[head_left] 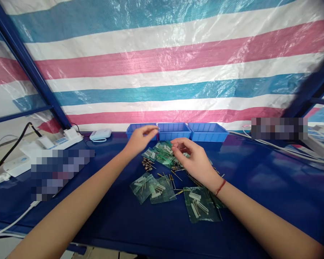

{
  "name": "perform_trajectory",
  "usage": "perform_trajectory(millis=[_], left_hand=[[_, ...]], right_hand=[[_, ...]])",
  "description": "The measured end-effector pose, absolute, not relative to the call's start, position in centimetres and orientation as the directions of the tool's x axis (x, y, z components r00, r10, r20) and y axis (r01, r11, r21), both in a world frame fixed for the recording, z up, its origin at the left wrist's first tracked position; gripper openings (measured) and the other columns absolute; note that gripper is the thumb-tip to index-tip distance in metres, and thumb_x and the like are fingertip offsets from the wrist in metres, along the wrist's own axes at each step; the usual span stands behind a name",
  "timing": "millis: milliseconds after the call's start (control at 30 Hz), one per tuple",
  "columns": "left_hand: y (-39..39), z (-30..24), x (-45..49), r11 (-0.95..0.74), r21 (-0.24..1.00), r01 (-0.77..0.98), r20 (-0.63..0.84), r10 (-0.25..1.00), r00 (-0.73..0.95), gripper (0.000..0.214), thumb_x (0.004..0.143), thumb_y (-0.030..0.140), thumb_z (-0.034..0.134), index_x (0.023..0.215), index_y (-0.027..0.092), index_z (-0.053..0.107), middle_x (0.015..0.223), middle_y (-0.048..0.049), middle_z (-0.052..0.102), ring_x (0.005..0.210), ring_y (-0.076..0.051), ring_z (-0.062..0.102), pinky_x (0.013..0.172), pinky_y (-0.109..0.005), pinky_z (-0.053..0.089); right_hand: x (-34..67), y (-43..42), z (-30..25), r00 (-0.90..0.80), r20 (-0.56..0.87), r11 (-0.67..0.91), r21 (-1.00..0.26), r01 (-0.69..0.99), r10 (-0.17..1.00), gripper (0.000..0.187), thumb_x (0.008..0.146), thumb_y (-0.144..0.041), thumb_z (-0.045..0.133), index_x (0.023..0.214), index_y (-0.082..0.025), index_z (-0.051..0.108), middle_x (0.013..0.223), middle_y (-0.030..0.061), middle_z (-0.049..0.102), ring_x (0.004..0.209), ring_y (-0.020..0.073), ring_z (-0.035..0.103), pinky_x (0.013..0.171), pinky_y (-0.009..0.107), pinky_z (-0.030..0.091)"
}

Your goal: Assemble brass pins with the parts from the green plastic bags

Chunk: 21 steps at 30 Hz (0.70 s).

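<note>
My left hand (142,139) is over the front of the left blue bin (129,132), thumb and forefinger pinched together. A tiny dark speck shows at its fingertips, too small to name. My right hand (191,155) hovers above the heap of small greenish plastic bags (164,158), its fingers curled toward the thumb; whatever they hold is hidden. Beneath the hands lie a cluster of brownish screws (148,164) and loose thin metal pins with brass-coloured ends (172,181). Nearer me are bags of white plugs and screws: a left bag (142,192), a middle bag (164,196) and a right bag (202,212).
A middle bin (174,133) and a right bin (209,135) stand along the striped sheet (162,82) at the back. To the left are a power strip (54,144), a white device (100,135) and a blurred-out object (63,174). Cables (270,145) run along the right.
</note>
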<state>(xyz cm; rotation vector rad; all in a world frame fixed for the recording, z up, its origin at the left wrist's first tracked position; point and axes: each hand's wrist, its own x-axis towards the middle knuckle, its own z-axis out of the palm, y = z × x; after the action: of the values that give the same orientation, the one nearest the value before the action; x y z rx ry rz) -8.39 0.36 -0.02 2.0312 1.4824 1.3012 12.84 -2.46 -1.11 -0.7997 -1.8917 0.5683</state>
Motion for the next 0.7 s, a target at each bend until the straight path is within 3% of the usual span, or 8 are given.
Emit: perform_trajectory(millis=[133, 267, 333, 400, 567, 700], left_hand=[[3.7, 1.0, -11.1, -0.389, 0.564, 0.729, 0.55, 0.835, 0.02, 0.035, 0.082, 0.03, 0.059, 0.112, 0.016, 0.066, 0.119, -0.0114, 0.066, 0.115, -0.028, 0.056, 0.104, -0.043, 0.038], [2.8, 0.0, -11.3, -0.419, 0.46, 0.783, 0.563, 0.819, 0.108, 0.038, 0.082, 0.028, 0.057, 0.119, 0.019, 0.063, 0.125, -0.009, 0.061, 0.121, -0.027, 0.051, 0.107, -0.042, 0.034], [1.6, -0.8, -10.6, -0.436, 0.436, 0.787, 0.55, 0.821, 0.15, 0.035, 0.086, 0.027, 0.053, 0.117, 0.02, 0.064, 0.121, -0.0084, 0.063, 0.115, -0.025, 0.055, 0.103, -0.04, 0.039], [0.6, -1.3, -9.8, -0.449, 0.429, 0.784, 0.536, 0.825, 0.179, 0.031, 0.087, 0.026, 0.051, 0.114, 0.019, 0.066, 0.118, -0.008, 0.064, 0.111, -0.024, 0.057, 0.099, -0.038, 0.043], [-0.6, -1.4, -8.1, -0.472, 0.437, 0.766, 0.522, 0.826, 0.211, 0.028, 0.089, 0.028, 0.048, 0.108, 0.021, 0.067, 0.115, -0.0074, 0.064, 0.108, -0.022, 0.058, 0.086, -0.032, 0.048], [-1.9, -0.4, -7.8, -0.458, 0.48, 0.748, 0.469, 0.855, 0.223, 0.027, 0.09, 0.032, 0.047, 0.105, 0.022, 0.068, 0.115, -0.006, 0.065, 0.1, -0.02, 0.061, 0.074, -0.029, 0.049]], right_hand=[[12.9, -2.4, -1.3, -0.421, 0.579, 0.712, -0.619, 0.331, 0.699, 0.016, 0.088, -0.021, 0.051, 0.096, -0.017, 0.064, 0.081, 0.0049, 0.067, 0.07, 0.0174, 0.062, 0.063, 0.032, 0.052], [12.1, -2.8, -1.8, -0.734, 0.534, 0.906, -0.293, 0.305, 0.42, 0.039, 0.088, -0.006, 0.043, 0.119, -0.023, 0.061, 0.113, 0.0061, 0.067, 0.103, 0.0227, 0.057, 0.088, 0.043, 0.047], [11.7, -3.1, -2.0, -0.839, 0.446, 0.95, -0.128, 0.285, 0.312, 0.055, 0.086, 0.001, 0.04, 0.13, -0.029, 0.054, 0.132, 0.0024, 0.059, 0.116, 0.0264, 0.048, 0.091, 0.047, 0.043], [11.3, -3.2, -2.1, -0.881, 0.376, 0.955, -0.036, 0.296, 0.287, 0.057, 0.086, 0.002, 0.04, 0.131, -0.031, 0.054, 0.137, -0.0006, 0.055, 0.12, 0.0294, 0.044, 0.087, 0.047, 0.042], [11.4, -2.8, -2.1, -0.879, 0.353, 0.942, -0.03, 0.333, 0.322, 0.025, 0.093, -0.018, 0.052, 0.11, -0.025, 0.069, 0.116, 0.005, 0.068, 0.107, 0.0287, 0.05, 0.08, 0.043, 0.043], [11.5, -2.2, -2.1, -0.873, 0.352, 0.941, -0.138, 0.309, 0.338, 0.02, 0.091, -0.012, 0.052, 0.095, -0.018, 0.071, 0.091, 0.0074, 0.07, 0.088, 0.0219, 0.057, 0.083, 0.04, 0.044]])
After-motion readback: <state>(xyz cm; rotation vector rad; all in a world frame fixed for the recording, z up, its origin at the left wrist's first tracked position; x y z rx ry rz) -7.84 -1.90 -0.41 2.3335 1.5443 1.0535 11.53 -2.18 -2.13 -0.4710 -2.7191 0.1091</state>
